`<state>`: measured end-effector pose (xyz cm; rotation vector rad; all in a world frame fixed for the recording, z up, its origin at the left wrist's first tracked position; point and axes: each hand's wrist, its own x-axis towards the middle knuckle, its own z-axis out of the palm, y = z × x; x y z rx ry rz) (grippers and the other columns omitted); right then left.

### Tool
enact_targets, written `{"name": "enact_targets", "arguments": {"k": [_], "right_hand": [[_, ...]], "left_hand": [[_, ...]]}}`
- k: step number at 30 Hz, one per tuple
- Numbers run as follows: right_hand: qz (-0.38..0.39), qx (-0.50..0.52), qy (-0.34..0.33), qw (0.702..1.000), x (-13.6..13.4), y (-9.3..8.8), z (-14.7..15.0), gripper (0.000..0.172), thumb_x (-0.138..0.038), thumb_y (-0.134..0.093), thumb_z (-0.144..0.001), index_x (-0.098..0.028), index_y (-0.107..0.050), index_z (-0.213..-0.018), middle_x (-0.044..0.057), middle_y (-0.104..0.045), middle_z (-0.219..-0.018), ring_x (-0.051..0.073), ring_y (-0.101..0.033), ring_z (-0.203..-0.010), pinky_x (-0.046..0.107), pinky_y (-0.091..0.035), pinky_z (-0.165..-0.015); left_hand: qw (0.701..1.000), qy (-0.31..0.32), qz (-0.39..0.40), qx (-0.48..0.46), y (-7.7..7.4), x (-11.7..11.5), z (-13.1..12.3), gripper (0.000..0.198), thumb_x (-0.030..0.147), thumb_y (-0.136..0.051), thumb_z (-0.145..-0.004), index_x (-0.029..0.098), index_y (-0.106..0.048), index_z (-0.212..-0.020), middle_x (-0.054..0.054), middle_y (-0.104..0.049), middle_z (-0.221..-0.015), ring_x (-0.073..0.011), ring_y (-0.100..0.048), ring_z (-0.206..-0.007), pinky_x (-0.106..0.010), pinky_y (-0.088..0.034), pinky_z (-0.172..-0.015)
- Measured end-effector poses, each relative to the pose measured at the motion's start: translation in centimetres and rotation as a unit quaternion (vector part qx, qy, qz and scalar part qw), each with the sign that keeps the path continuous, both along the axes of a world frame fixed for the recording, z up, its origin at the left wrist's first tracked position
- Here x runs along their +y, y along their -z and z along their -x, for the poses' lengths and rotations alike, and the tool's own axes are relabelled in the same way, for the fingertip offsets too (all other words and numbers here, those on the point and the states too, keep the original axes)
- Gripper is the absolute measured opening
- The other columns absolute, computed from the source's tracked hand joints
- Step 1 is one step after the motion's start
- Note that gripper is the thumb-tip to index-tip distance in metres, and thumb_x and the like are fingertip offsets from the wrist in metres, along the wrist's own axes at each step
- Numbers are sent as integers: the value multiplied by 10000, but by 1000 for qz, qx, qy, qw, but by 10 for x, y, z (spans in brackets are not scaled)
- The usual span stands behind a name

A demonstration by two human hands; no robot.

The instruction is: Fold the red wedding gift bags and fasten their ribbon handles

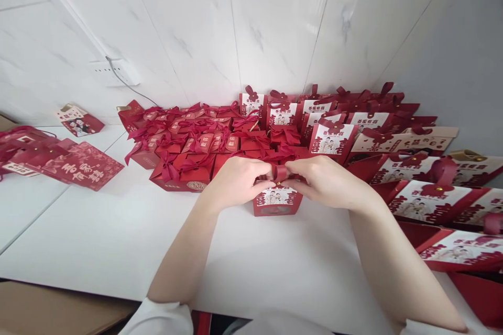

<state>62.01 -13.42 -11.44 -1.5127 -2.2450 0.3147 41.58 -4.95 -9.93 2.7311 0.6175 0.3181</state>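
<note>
A small red gift box [277,200] with a white printed panel and a clear window low on its front stands upright on the white table [157,251]. My left hand [241,180] pinches the top of this box from the left, beside its red ribbon loop [280,172]. From the right, my right hand [320,180] closes on the other side of the same top. Both thumbs rest at the front near the ribbon's base; the fingertips behind are partly hidden. Right behind the hands sit rows of red boxes [178,170] tied with ribbon bows.
More upright boxes [334,144] with ribbon loops fill the back right, and larger ones [420,201] line the right side. Flat red bags [90,165] lie at left near a single box [80,120]. A tiled wall [188,26] stands behind; cardboard [58,309] is at lower left.
</note>
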Motion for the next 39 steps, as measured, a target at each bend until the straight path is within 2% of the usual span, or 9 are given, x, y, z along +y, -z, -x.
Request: {"name": "enact_targets", "arguments": {"k": [5, 8, 12, 16, 18, 22, 29, 32, 39], "right_hand": [[27, 54, 2, 998, 1, -1, -2, 132, -234, -549, -921, -204, -589, -799, -17, -647, -719, 117, -521, -602, 248, -362, -577], [64, 65, -3, 996, 1, -2, -5, 120, -288, -569, -908, -213, -611, -824, -12, -668, -745, 131, -562, -619, 260, -397, -583], [93, 77, -2, 993, -2, -4, -13, 168, -339, -554, -916, -240, -661, -999, 10, -728, -897, 166, -652, -736, 288, -474, -668], [111, 74, 13, 991, -7, -8, -21, 251, -382, -516, -936, -272, -660, -1110, 13, -742, -1039, 193, -696, -878, 314, -520, -772], [121, 73, 3, 990, -10, -10, -24, 260, -334, -497, -942, -283, -647, -1148, 4, -732, -1097, 194, -695, -948, 317, -528, -820], [111, 77, -13, 991, -13, -11, -28, 328, -179, -446, -929, -300, -659, -1147, -22, -723, -1142, 182, -684, -1010, 314, -528, -874], [106, 84, 0, 991, -9, -8, -27, 300, -202, -481, -932, -314, -724, -1068, -47, -746, -1098, 187, -701, -942, 326, -554, -824], [106, 94, 3, 990, -9, -8, -26, 288, -220, -498, -933, -333, -749, -1017, -70, -757, -1062, 180, -710, -910, 318, -567, -799], [62, 109, 5, 992, -10, -10, -22, 218, -247, -565, -911, -306, -759, -991, -47, -769, -999, 175, -718, -867, 306, -584, -767]], "left_hand": [[999, -15, 38, 9, -3, 3, 3, 109, 288, -604, -880, 216, -681, -853, 33, -698, -810, -120, -592, -696, -236, -392, -631], [998, -15, 60, 18, -6, 5, 9, 122, 288, -607, -876, 242, -697, -944, 30, -728, -925, -145, -638, -808, -245, -452, -725], [999, -19, 44, 8, -10, 8, 18, 214, 282, -589, -897, 282, -730, -1059, 23, -740, -1046, -162, -668, -900, -277, -490, -833], [1000, -20, 11, 3, -13, 6, 24, 278, 228, -526, -931, 311, -756, -1063, 28, -763, -1008, -169, -675, -927, -288, -514, -822], [1000, -17, -7, 3, -13, 4, 25, 316, 180, -507, -928, 321, -758, -1060, 44, -767, -1002, -166, -675, -935, -293, -521, -820], [1000, -9, -23, 16, -12, 0, 23, 368, 95, -491, -897, 301, -770, -1022, 71, -762, -1040, -159, -674, -962, -307, -527, -857], [1000, -16, -7, 25, -11, 0, 23, 388, 86, -471, -885, 292, -772, -1016, 68, -760, -1048, -168, -677, -977, -325, -526, -886], [999, -26, 19, 18, -11, 2, 25, 387, 109, -481, -880, 312, -766, -1045, 63, -761, -1040, -170, -681, -963, -314, -526, -864], [993, -33, 107, 21, -14, 8, 31, 371, 152, -504, -869, 315, -754, -1091, 23, -758, -1033, -124, -671, -714, -239, -503, -618]]}}
